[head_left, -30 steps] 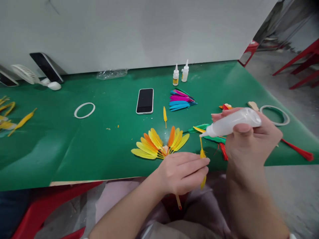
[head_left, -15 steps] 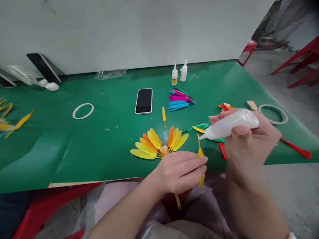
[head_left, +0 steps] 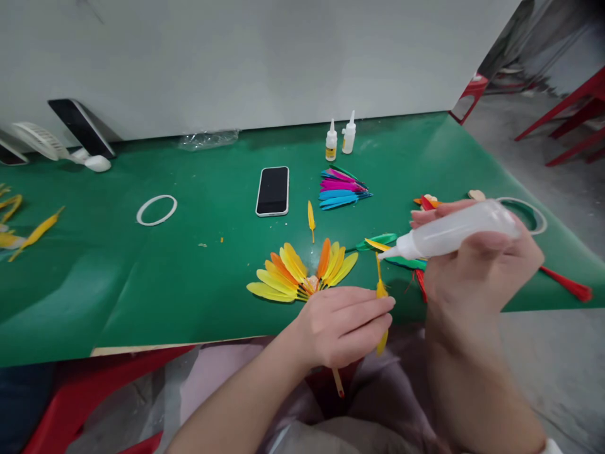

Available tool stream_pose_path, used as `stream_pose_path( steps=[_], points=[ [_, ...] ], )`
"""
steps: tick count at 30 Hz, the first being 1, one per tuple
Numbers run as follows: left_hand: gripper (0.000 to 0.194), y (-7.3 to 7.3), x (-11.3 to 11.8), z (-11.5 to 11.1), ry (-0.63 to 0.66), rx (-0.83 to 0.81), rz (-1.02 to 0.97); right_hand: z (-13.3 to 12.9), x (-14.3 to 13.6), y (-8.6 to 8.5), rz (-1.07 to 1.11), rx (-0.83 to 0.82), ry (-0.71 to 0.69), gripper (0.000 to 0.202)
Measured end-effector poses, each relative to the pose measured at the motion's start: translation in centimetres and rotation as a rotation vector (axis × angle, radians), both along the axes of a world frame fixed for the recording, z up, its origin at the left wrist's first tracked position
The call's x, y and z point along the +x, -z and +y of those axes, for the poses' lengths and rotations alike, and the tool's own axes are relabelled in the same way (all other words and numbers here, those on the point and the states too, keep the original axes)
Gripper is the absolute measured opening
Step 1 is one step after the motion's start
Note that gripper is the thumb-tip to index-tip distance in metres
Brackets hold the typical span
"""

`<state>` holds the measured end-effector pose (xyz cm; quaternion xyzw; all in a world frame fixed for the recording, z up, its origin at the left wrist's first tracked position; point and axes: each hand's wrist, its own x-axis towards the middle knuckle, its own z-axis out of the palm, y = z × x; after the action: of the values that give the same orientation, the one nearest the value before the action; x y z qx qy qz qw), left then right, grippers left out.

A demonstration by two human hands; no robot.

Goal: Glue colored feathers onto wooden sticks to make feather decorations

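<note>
My left hand pinches a yellow feather with its quill end pointing up. My right hand is wrapped round a white squeeze glue bottle; its thin nozzle tip is at the top of the quill. Under my left hand lies a fan of yellow and orange feathers at the table's front edge. Its wooden stick handle sticks out below the hand; the part between is hidden. A loose yellow feather lies just beyond the fan. Green feathers are partly behind the bottle.
Pink and blue feathers, two small glue bottles and a phone are on the green table. A white ring lies left. At the right are a tape roll and a red tassel.
My right hand has moved slightly right with the bottle, which now lies a little flatter, its nozzle still at the quill's end. My left hand and the feather stay almost still.
</note>
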<state>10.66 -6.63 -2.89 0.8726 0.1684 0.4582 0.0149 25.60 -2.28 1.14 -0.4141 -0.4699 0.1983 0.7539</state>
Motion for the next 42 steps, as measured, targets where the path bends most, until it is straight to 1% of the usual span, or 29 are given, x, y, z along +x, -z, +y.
stream_pose_path(
  steps=[5,8,12,14,16,18,20,22,24,26,28,30,32,34,36,38,40,42],
  points=[
    [0.005,-0.2,0.1,0.1,-0.014,0.005,-0.014,0.2,0.4,-0.3,0.100,-0.019,-0.054,0.036],
    [0.005,-0.3,0.1,0.2,-0.011,0.006,-0.013,0.3,0.7,-0.8,0.211,-0.037,-0.117,0.035],
    [0.009,0.1,-0.2,0.2,0.000,-0.029,-0.033,0.2,1.4,-1.6,0.381,-0.130,-0.238,0.038],
    [0.014,0.5,-0.5,0.1,-0.003,-0.083,-0.107,0.4,2.2,-1.7,0.452,-0.154,-0.281,0.032],
    [0.021,0.6,-0.9,0.0,-0.033,-0.177,-0.217,0.9,3.1,-1.4,0.522,-0.178,-0.299,0.021],
    [0.027,0.5,-1.4,0.2,-0.089,-0.336,-0.402,1.6,3.9,-0.7,0.587,-0.219,-0.287,0.012],
    [0.027,-0.1,-1.9,0.8,-0.117,-0.544,-0.706,2.3,4.3,0.1,0.618,-0.278,-0.261,0.010],
    [0.020,-0.8,-2.3,1.6,-0.094,-0.757,-1.062,2.9,4.3,0.8,0.605,-0.402,-0.283,0.015],
    [0.012,-1.6,-2.6,2.6,-0.066,-0.948,-1.345,3.0,3.8,1.4,0.549,-0.495,-0.328,0.020],
    [0.012,-2.2,-2.9,3.3,-0.073,-1.110,-1.545,3.0,3.2,1.8,0.460,-0.513,-0.351,0.022],
    [0.015,-2.5,-3.2,3.8,-0.101,-1.212,-1.682,3.1,2.9,2.4,0.370,-0.494,-0.340,0.023],
    [0.014,-2.7,-3.5,4.0,-0.146,-1.260,-1.745,3.5,2.9,3.1,0.299,-0.489,-0.311,0.022],
    [0.014,-2.7,-3.8,4.3,-0.210,-1.272,-1.730,4.0,3.1,4.0,0.225,-0.510,-0.277,0.026],
    [0.015,-2.6,-4.2,4.6,-0.275,-1.259,-1.678,4.5,3.4,4.8,0.099,-0.559,-0.259,0.038],
    [0.017,-2.4,-4.7,5.0,-0.329,-1.228,-1.627,5.0,3.5,5.3,-0.076,-0.608,-0.252,0.053],
    [0.020,-2.2,-5.2,5.4,-0.364,-1.191,-1.578,5.3,3.5,5.5,-0.284,-0.663,-0.233,0.061],
    [0.022,-2.0,-5.7,5.7,-0.387,-1.162,-1.524,5.7,3.5,5.5,-0.486,-0.697,-0.181,0.059],
    [0.024,-1.8,-6.0,5.8,-0.400,-1.135,-1.479,6.2,3.3,5.5,-0.642,-0.719,-0.139,0.050]
  ],
)
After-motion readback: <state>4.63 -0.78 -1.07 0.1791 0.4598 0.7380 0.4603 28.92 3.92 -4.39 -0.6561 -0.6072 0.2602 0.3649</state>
